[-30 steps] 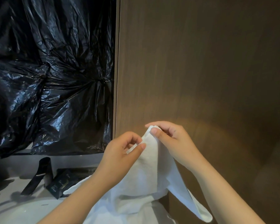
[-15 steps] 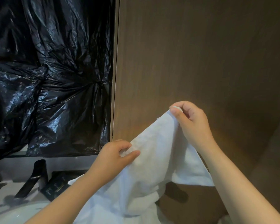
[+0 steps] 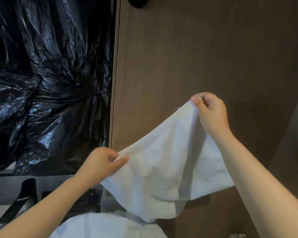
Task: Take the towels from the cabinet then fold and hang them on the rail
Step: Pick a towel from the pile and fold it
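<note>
A white towel (image 3: 163, 167) hangs spread between my two hands in front of a brown wooden panel. My left hand (image 3: 101, 162) pinches its upper edge at the lower left. My right hand (image 3: 209, 112) pinches a corner higher up at the right. The cloth sags between them and its lower part drapes down. More white cloth (image 3: 108, 227) lies below at the bottom of the view. No rail is visible.
The brown wooden panel (image 3: 196, 57) fills the right half. Black crinkled plastic sheeting (image 3: 50, 83) covers the left. Below it, a black faucet (image 3: 21, 198) and dark packets (image 3: 91, 200) sit on a pale counter. A dark object (image 3: 138, 1) shows at the top edge.
My hands have moved apart, the right one up and to the right, the left one slightly left. The towel has spread from a bunched peak into a wide sheet.
</note>
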`<state>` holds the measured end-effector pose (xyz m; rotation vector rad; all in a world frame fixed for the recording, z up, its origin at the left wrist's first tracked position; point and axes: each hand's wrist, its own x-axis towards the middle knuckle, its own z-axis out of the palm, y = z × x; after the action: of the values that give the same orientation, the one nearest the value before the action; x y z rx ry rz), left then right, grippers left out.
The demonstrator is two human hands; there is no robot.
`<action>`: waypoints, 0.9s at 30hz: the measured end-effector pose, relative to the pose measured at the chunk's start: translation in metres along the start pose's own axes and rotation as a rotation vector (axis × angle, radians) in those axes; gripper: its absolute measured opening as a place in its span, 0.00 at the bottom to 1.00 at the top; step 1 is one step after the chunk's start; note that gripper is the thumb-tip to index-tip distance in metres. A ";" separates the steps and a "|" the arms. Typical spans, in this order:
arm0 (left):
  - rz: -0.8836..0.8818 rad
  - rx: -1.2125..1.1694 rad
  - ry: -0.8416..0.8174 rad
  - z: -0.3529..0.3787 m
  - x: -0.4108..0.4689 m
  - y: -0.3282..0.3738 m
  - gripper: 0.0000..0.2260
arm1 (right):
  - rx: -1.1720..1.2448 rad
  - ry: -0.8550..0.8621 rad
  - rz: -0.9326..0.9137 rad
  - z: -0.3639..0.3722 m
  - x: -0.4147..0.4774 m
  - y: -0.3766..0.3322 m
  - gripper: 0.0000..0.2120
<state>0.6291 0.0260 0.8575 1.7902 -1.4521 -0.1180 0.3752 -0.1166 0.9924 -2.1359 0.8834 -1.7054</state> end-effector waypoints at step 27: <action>0.211 -0.072 0.502 -0.076 0.079 0.017 0.17 | -0.440 0.099 0.091 -0.058 0.008 0.049 0.12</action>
<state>0.6826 -0.0022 0.9504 1.4595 -1.2380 0.3598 0.3064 -0.1502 0.9870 -2.2386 1.4780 -1.7062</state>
